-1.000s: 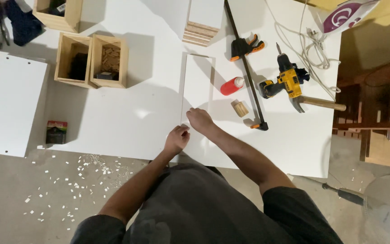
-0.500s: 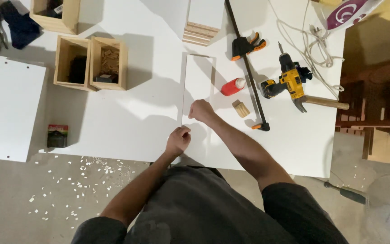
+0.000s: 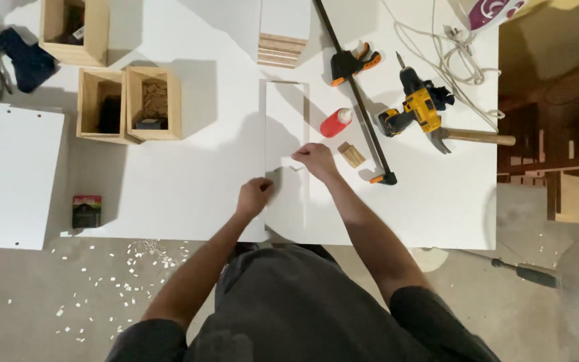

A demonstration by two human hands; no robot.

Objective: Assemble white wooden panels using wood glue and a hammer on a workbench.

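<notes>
white worktable (image 3: 189, 181) carries two joined wooden boxes (image 3: 129, 104) at upper left, a third wooden box (image 3: 75, 27) above them, small dark packet (image 3: 86, 210) near the front edge. stack of wood boards (image 3: 281, 48) at top centre. long black bar clamp (image 3: 356, 87) with orange handles runs diagonally, red glue bottle (image 3: 336, 123) just left of it, small wood block (image 3: 352, 155) below. yellow drill (image 3: 418, 107) beside a hammer (image 3: 470, 137), white cord (image 3: 450, 53) above. white panel (image 3: 18, 177) off to the left, white chips (image 3: 115, 281) scattered on floor

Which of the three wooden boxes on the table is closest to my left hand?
The right-hand box of the side-by-side pair, with brownish contents, is nearest your left hand. Its twin sits farther left, and the third box is up by the table's far edge.
</notes>
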